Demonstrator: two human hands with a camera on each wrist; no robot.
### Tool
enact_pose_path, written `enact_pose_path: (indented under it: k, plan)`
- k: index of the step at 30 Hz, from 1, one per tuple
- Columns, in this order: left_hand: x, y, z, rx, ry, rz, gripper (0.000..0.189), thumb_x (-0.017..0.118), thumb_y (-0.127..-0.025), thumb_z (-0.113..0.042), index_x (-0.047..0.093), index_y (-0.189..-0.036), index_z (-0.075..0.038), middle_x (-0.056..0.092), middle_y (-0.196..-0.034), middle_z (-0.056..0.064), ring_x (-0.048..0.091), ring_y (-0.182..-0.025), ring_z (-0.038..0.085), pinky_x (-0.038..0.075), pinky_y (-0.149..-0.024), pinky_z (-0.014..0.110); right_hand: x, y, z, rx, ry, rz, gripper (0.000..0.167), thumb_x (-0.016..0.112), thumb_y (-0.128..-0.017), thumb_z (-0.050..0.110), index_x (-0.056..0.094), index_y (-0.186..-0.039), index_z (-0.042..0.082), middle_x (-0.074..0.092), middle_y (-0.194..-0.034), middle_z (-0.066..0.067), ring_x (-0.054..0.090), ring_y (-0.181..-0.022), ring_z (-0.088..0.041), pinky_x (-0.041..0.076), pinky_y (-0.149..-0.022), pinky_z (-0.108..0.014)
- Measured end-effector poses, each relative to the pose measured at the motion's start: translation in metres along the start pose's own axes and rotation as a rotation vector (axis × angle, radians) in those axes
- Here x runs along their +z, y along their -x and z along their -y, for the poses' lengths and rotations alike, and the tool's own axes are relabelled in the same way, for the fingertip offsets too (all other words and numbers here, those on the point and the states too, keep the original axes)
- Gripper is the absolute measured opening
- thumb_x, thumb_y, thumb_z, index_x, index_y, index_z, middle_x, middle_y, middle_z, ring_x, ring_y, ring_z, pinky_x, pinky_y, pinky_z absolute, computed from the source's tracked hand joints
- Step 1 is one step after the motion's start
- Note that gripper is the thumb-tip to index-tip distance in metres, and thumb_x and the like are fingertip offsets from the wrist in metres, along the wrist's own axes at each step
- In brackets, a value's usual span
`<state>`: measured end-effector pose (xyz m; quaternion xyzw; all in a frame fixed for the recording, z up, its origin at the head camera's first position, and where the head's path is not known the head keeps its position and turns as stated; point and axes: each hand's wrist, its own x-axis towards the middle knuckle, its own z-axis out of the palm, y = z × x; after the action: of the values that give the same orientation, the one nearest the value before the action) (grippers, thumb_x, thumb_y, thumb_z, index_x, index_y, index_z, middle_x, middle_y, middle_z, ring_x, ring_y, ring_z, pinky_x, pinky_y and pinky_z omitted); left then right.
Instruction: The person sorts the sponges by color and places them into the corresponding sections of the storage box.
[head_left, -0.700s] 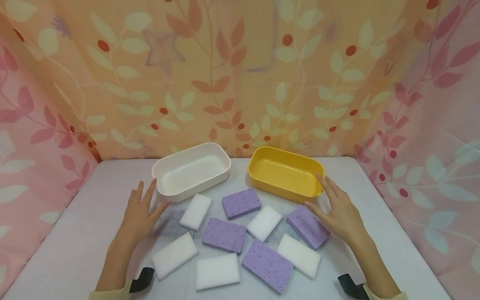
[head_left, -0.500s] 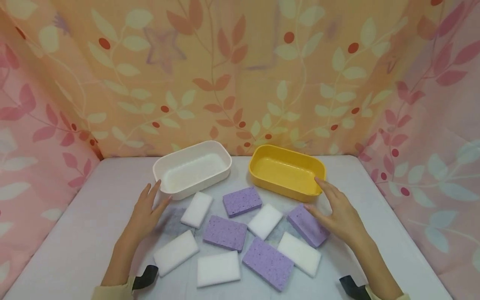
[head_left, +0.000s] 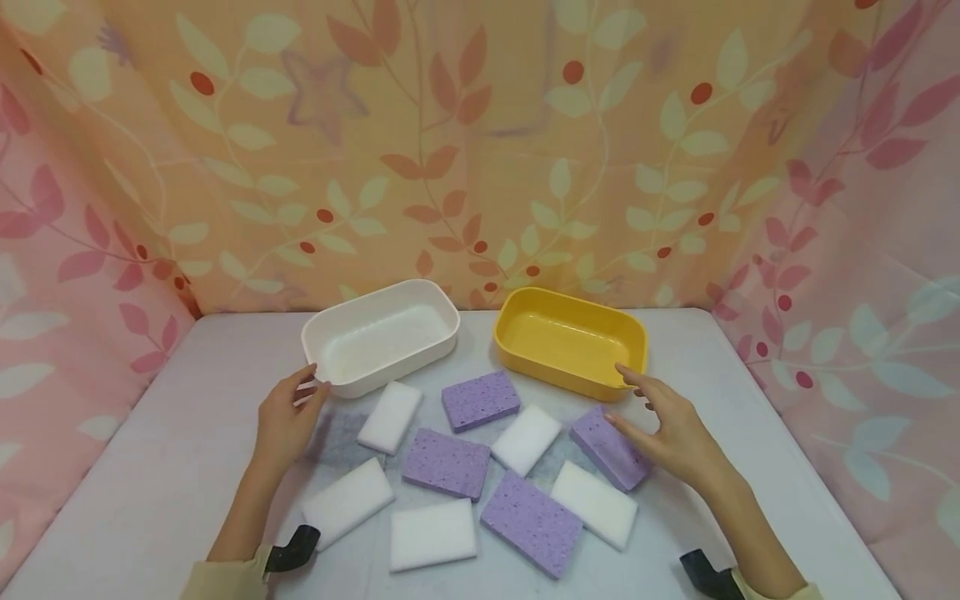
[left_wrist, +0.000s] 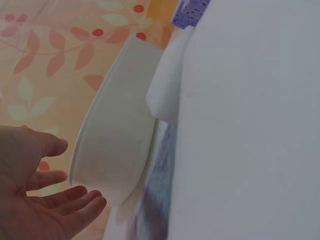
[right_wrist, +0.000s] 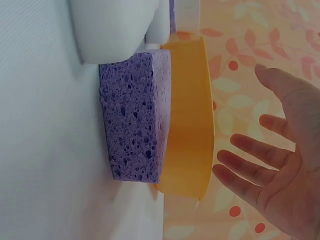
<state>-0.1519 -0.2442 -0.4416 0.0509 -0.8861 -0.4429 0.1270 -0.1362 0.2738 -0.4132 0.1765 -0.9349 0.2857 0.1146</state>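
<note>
Near the left end of the white plastic bin (head_left: 408, 367), my left hand (head_left: 288, 417) hovers with thumb and fingers loosely bent. In the left wrist view, nothing lies between that hand's fingers (left_wrist: 82, 205), which are close beside the bin's end. My right hand (head_left: 675, 433) is over the right purple sponge (head_left: 603, 442), its index finger overlapping the near right corner of the yellow plastic bin (head_left: 558, 381). The right wrist view shows its fingers (right_wrist: 250, 167) spread and holding nothing, apart from the purple sponge (right_wrist: 130, 120). Both bins have nothing inside.
Several purple sponges (head_left: 531, 523) and white foam blocks (head_left: 432, 535) lie scattered flat in front of the bins on a white-covered table (head_left: 165, 467). Behind the bins hangs an orange leaf-patterned curtain (head_left: 480, 167), with pink curtains (head_left: 885, 275) at the sides.
My left hand has drawn its fingers in from a wider spread and shifted slightly right. My right hand's fingertips have moved a little left and nearer. Sponges and bins stay where they were.
</note>
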Motion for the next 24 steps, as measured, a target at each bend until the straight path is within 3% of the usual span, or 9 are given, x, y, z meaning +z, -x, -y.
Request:
enact_pose_path:
  k: [3, 6, 9, 13, 18, 24]
  plan:
    - [0.001, -0.003, -0.004, -0.059, 0.031, 0.011, 0.057, 0.064, -0.106, -0.017, 0.045, -0.154, 0.008, 0.057, -0.141, 0.033, 0.065, -0.125, 0.048, 0.044, -0.079, -0.003, 0.002, 0.0, -0.002, -0.026, -0.02, 0.01, 0.067, 0.085, -0.09, 0.016, 0.055, -0.149, 0.004, 0.069, -0.129, -0.021, 0.069, -0.11, -0.04, 0.061, -0.088, -0.058]
    - [0.002, -0.004, -0.009, -0.112, 0.064, 0.014, 0.06, 0.063, -0.106, -0.015, 0.04, -0.157, 0.007, 0.056, -0.141, 0.032, 0.068, -0.121, 0.044, 0.049, -0.076, 0.002, 0.004, 0.0, -0.004, -0.056, -0.044, 0.028, 0.066, 0.085, -0.09, 0.014, 0.056, -0.148, 0.004, 0.071, -0.125, -0.02, 0.069, -0.108, -0.039, 0.062, -0.085, -0.055]
    - [0.003, -0.005, -0.012, -0.152, 0.132, 0.013, 0.061, 0.063, -0.106, -0.011, 0.037, -0.158, 0.008, 0.054, -0.14, 0.031, 0.074, -0.104, 0.021, 0.055, -0.075, 0.007, 0.007, 0.0, -0.006, -0.076, -0.06, 0.05, 0.066, 0.085, -0.09, 0.014, 0.056, -0.148, 0.003, 0.071, -0.125, -0.019, 0.069, -0.107, -0.038, 0.063, -0.084, -0.053]
    - [0.005, -0.007, -0.01, -0.213, 0.226, 0.02, 0.065, 0.062, -0.106, -0.009, 0.03, -0.161, 0.008, 0.052, -0.14, 0.03, 0.063, -0.081, -0.011, 0.059, -0.078, 0.013, 0.007, 0.0, -0.006, -0.068, -0.07, 0.084, 0.066, 0.085, -0.091, 0.017, 0.055, -0.148, 0.003, 0.07, -0.128, -0.019, 0.068, -0.108, -0.036, 0.063, -0.084, -0.051]
    - [0.008, -0.01, -0.006, -0.317, 0.363, 0.011, 0.073, 0.059, -0.108, -0.009, 0.017, -0.166, 0.004, 0.048, -0.139, 0.025, 0.066, -0.073, -0.01, 0.059, -0.079, 0.013, 0.008, 0.0, -0.009, -0.035, -0.068, 0.122, 0.068, 0.085, -0.091, 0.022, 0.054, -0.149, 0.004, 0.069, -0.129, -0.017, 0.067, -0.109, -0.033, 0.063, -0.083, -0.049]
    - [0.012, -0.013, -0.004, -0.407, 0.61, -0.052, 0.07, 0.058, -0.106, -0.001, 0.021, -0.166, 0.003, 0.046, -0.121, 0.012, 0.068, -0.076, -0.004, 0.06, -0.084, 0.016, 0.016, 0.0, -0.016, -0.029, -0.092, 0.157, 0.07, 0.087, -0.089, 0.023, 0.054, -0.147, 0.003, 0.069, -0.13, -0.016, 0.067, -0.109, -0.032, 0.063, -0.084, -0.045]
